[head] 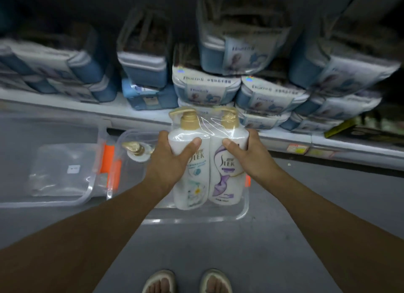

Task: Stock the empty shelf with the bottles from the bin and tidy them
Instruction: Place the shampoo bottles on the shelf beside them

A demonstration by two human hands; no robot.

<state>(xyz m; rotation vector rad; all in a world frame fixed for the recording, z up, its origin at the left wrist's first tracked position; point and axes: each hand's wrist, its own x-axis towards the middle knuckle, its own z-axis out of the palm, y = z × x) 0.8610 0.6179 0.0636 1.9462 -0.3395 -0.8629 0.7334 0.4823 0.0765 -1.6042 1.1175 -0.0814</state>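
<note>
Both hands held a shrink-wrapped twin pack of pump bottles upright above the clear bin. The left hand and right hand gripped its sides, fingers curled round. Another bottle lay in the bin, at its far left.

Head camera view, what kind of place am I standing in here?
Most likely a shop aisle. A white shelf carries stacked blue-and-white packaged goods and price tags on its edge, and both hands hold a shrink-wrapped twin pack of pump bottles above a clear bin.
</note>
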